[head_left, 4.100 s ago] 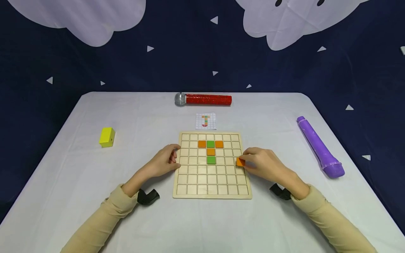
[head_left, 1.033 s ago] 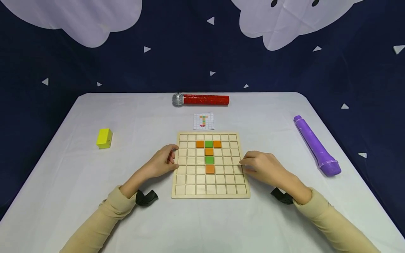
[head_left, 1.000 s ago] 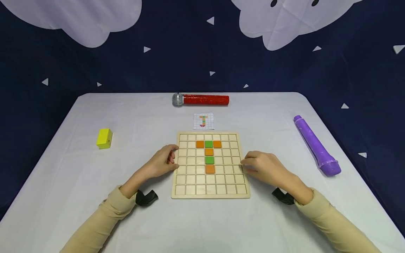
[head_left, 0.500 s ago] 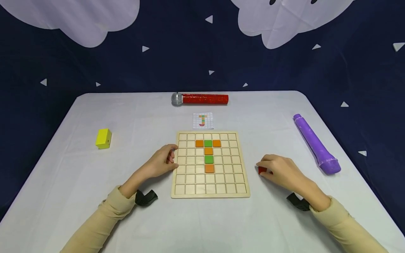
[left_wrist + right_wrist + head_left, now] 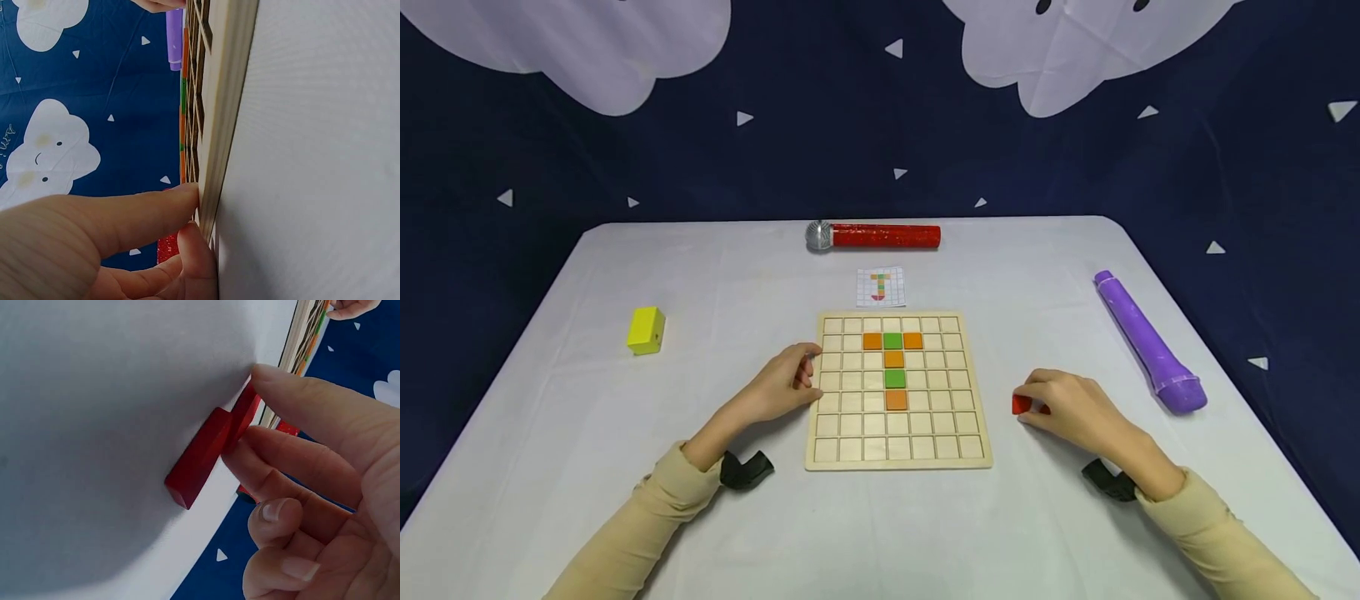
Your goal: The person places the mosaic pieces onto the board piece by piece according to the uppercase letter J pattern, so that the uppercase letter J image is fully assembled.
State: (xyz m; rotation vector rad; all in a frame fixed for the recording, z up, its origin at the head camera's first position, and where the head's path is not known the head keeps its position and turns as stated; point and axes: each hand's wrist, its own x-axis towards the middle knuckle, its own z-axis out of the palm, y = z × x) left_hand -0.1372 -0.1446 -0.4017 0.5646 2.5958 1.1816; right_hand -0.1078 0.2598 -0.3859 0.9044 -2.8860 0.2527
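Observation:
A wooden grid board point(image 5: 925, 425) lies on the white table, with orange tiles point(image 5: 897, 400) and green tiles point(image 5: 895, 379) set in a T shape. At its left edge rests my left hand point(image 5: 778, 385), thumb and forefinger against the wood; the left wrist view shows the thumb point(image 5: 150, 212) on the rim. To the right of the board, my right hand point(image 5: 1075, 408) pinches a red piece point(image 5: 244, 412) between thumb and forefinger. A second red piece point(image 5: 199, 459) lies on the table beside it, mostly under the hand in the head view.
Beyond the board lies a small card point(image 5: 881, 287) printed with a coloured tile figure. Behind it is a red toy microphone point(image 5: 883, 236). A yellow block point(image 5: 646, 330) stands at the left, and a purple toy microphone point(image 5: 1150, 342) lies at the right.
The orange tile my right hand held at first now sits on the board below the lower green one. That hand has moved right, off the board, and now pinches a red piece. My left hand stays.

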